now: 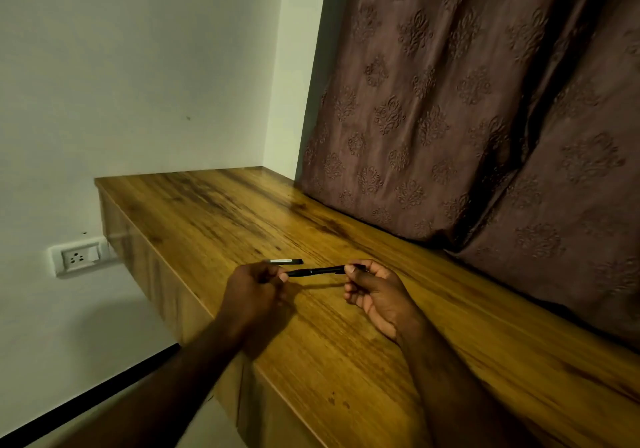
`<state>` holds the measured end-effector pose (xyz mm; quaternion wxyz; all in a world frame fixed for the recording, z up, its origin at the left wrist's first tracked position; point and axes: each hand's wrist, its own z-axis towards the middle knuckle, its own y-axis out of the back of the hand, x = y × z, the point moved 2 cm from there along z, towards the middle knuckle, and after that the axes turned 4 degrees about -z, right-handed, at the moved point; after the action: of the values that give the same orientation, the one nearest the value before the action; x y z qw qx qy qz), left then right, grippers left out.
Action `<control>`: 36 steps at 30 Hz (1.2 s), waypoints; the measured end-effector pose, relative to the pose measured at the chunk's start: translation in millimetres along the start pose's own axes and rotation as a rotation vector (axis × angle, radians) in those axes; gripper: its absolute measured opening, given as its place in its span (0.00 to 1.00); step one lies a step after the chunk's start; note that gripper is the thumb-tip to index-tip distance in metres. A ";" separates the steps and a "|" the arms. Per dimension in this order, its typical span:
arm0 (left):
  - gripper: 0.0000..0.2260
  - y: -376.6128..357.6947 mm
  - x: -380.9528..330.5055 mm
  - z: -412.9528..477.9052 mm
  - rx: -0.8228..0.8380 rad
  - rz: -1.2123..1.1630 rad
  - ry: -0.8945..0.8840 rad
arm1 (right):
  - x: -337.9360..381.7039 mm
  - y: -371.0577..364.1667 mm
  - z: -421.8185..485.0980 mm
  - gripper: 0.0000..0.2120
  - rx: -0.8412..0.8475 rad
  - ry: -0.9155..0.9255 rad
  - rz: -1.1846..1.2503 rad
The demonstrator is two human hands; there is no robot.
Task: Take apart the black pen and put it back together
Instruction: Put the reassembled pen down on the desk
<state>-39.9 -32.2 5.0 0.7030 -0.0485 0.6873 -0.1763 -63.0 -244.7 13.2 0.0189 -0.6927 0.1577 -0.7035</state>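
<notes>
Head view: left hand (pixel 256 288) and right hand (pixel 374 292), fingers curled, pinch opposite ends of black pen (pixel 315 271) just above desk (pixel 346 361). Light, stiff, probably slick: grip near the joint. Likely cap (pixel 285 261) lies on the desk beyond.

A wooden desk (pixel 214 212) abuts a patterned curtain (pixel 450 101), a wall socket (pixel 79 257) nearby.

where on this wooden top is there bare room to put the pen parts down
Widest bare patch: the far wooden top, bordered by the wall, the curtain and the loose pen piece. Another lies right of the right hand, along the curtain's foot. Crowded: by the left edge, where left hand and right hand grip the black pen, that piece just behind.
</notes>
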 end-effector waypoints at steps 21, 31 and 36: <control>0.07 59.9 -14.1 48.1 -0.074 1.304 -0.475 | -11.4 -47.1 32.2 0.08 -0.091 0.416 -1.294; 0.06 59.5 -13.0 52.1 -0.095 1.221 -0.426 | -17.5 -44.2 41.9 0.10 -0.120 0.407 -1.308; 0.08 58.5 -14.9 53.3 -0.064 1.273 -0.412 | -17.1 -44.5 43.8 0.10 -0.116 0.395 -1.323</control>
<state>23.2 17.7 3.7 0.7850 0.3131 0.4382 0.3062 -10.8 -206.8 7.2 -0.4804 -0.5019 -0.2602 -0.6705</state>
